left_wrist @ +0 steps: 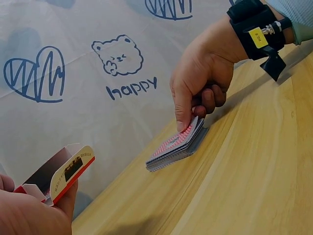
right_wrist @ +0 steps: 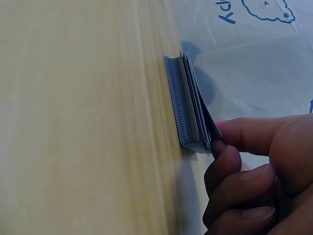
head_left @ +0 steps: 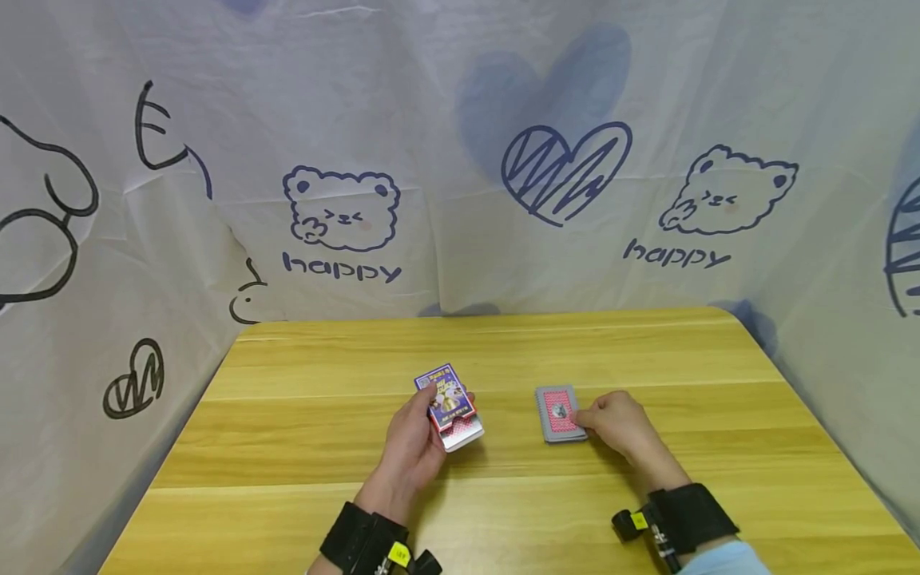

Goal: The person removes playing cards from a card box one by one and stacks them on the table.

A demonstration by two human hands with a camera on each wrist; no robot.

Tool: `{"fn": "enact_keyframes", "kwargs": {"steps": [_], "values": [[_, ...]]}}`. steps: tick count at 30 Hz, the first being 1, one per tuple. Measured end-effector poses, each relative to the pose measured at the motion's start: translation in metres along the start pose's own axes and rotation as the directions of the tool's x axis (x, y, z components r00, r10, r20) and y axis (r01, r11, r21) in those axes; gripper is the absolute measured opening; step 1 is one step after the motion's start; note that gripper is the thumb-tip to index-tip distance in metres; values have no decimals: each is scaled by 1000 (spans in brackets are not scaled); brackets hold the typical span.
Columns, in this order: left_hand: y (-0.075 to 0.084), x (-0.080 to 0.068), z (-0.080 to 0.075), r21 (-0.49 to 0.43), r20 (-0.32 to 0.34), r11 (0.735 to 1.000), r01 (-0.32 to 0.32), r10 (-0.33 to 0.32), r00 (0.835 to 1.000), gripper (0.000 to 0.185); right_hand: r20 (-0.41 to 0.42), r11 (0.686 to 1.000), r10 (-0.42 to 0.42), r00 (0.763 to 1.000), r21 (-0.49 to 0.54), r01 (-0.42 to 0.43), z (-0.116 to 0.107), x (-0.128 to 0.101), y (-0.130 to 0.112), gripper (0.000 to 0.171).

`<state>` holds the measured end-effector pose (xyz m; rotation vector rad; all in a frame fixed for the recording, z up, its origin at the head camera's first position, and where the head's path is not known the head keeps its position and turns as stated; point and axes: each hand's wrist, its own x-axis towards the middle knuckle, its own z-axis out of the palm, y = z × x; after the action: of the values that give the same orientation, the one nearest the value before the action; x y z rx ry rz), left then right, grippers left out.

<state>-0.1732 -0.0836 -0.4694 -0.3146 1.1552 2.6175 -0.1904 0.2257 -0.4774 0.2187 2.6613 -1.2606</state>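
The left hand (head_left: 415,447) is gripping an opened card box (head_left: 449,406), flap raised, left of the card deck (head_left: 559,413). The right hand (head_left: 620,426) fingers (left_wrist: 185,108) are pinching the deck's near edge, lifting it off the wooden surface (head_left: 302,447).

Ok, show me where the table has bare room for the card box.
Bare wood lies left of the left hand holding the card box, along the far table edge, and right of the right hand. Crowded: the narrow gap between box and card deck.
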Motion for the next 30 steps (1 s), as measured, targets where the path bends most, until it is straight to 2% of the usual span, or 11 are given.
{"fn": "enact_keyframes", "kwargs": {"steps": [8, 20, 25, 30], "values": [[0, 0, 1, 2, -26, 1000, 5, -5, 1000, 56, -16, 998, -12, 1000, -64, 11, 1, 0, 1, 38], [0, 0, 2, -4, -5, 1000, 17, -17, 1000, 58, -26, 995, -35, 999, -96, 32, 0, -3, -2, 40], [-2, 0, 2, -7, 2, 1000, 12, -12, 1000, 58, -69, 994, -108, 992, -29, 107, 6, -12, -18, 39], [-4, 0, 3, -14, 22, 999, 29, -29, 999, 58, -103, 980, -172, 980, 88, 181, 23, -28, -42, 24]]}}
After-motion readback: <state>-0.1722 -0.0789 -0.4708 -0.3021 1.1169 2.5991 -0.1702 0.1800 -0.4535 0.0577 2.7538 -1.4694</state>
